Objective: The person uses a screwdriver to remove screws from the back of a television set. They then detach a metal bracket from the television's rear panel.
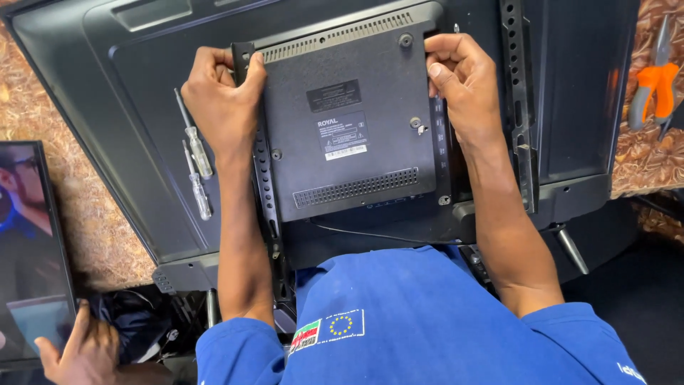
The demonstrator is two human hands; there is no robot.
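gripping the television's rear cover panel with left hand and right hand.

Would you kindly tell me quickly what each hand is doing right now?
Left hand: closed on the left edge of the back cover.
Right hand: closed on the cover's right edge.

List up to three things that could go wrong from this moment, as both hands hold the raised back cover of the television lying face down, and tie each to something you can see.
1. The back cover is held only at its side edges by the left hand and right hand; it could slip or jerk on anything fastened beneath.
2. Two screwdrivers lie loose on the sloping television back and might roll off.
3. The metal mounting brackets beside the fingers could pinch them.
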